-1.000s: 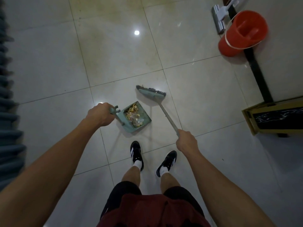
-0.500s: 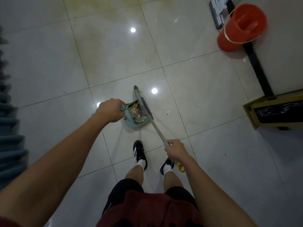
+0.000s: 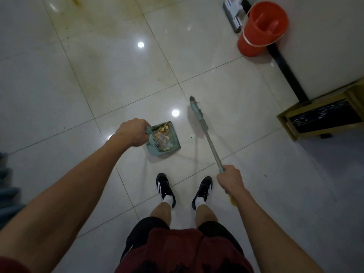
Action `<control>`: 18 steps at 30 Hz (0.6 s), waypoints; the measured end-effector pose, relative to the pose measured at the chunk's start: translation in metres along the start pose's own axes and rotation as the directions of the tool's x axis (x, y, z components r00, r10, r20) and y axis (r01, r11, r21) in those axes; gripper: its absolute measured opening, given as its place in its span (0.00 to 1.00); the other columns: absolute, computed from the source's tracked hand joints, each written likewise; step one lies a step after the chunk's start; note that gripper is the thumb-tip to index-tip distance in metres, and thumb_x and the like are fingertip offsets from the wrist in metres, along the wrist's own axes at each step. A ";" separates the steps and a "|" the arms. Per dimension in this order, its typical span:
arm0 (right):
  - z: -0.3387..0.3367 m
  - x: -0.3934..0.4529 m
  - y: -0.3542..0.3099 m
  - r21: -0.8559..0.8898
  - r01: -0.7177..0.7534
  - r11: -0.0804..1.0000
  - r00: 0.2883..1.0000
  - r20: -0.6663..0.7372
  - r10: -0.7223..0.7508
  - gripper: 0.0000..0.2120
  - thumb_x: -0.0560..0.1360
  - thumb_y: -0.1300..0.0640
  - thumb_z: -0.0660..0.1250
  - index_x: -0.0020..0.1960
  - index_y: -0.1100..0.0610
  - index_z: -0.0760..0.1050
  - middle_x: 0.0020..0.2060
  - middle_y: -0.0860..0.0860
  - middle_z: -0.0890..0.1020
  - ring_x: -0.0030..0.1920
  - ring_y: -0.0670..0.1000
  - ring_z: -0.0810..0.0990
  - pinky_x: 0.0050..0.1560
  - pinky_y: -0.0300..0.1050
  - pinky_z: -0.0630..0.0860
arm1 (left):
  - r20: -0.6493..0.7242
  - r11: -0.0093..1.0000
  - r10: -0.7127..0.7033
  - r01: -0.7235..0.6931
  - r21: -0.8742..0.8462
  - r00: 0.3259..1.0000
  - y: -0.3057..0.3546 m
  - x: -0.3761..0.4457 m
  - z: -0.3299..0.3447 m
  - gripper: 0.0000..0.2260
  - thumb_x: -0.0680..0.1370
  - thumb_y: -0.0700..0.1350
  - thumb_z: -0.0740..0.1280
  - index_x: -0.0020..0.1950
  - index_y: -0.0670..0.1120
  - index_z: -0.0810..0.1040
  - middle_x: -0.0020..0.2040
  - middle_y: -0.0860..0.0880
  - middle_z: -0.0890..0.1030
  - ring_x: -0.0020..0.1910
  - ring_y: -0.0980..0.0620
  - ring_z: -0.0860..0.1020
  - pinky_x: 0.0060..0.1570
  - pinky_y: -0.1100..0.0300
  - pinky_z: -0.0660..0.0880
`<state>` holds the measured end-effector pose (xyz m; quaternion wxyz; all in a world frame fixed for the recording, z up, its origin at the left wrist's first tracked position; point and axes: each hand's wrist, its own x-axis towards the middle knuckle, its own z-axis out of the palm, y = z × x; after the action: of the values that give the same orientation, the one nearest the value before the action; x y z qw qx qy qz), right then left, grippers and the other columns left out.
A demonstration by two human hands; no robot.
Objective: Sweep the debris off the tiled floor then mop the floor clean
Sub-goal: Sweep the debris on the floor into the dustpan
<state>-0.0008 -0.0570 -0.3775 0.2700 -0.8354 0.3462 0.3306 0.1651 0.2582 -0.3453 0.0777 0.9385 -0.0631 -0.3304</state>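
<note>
Dustpan [image 3: 167,138] handle hidden in left hand [image 3: 132,133] grip; mop head [image 3: 232,16] cropped.

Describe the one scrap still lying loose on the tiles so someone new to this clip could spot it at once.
Start at the teal plastic dustpan held by the left hand, already loaded with yellowish debris. Look just right of its open edge, toward the teal broom in the right hand. The small pale scrap lies alone on bare tile between them.

Count: 1 dustpan [image 3: 167,142]; 1 broom [image 3: 202,125]; 1 orange bucket [image 3: 262,30]; 1 mop head [image 3: 232,14]; 2 hands, left hand [image 3: 132,133] and right hand [image 3: 231,180]; 2 shoes, left shoe [image 3: 164,188] and right shoe [image 3: 202,191]; 1 loose scrap [image 3: 192,136] on the floor.
</note>
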 end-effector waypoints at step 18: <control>0.023 0.024 0.027 -0.014 0.013 1.000 0.984 0.178 -0.010 0.14 0.74 0.62 0.63 0.59 0.62 0.77 0.52 0.60 0.81 0.46 0.59 0.82 0.46 0.51 0.83 | -0.041 0.992 0.077 -0.072 0.105 0.996 0.071 0.020 0.016 0.16 0.75 0.46 0.67 0.63 0.51 0.81 0.48 0.48 0.83 0.43 0.47 0.79 0.39 0.55 0.76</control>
<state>-0.0169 -0.0679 -0.4155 0.2954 -0.8066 0.3132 0.4050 0.1654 0.1833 -0.3561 0.0426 0.9454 -0.1134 -0.3026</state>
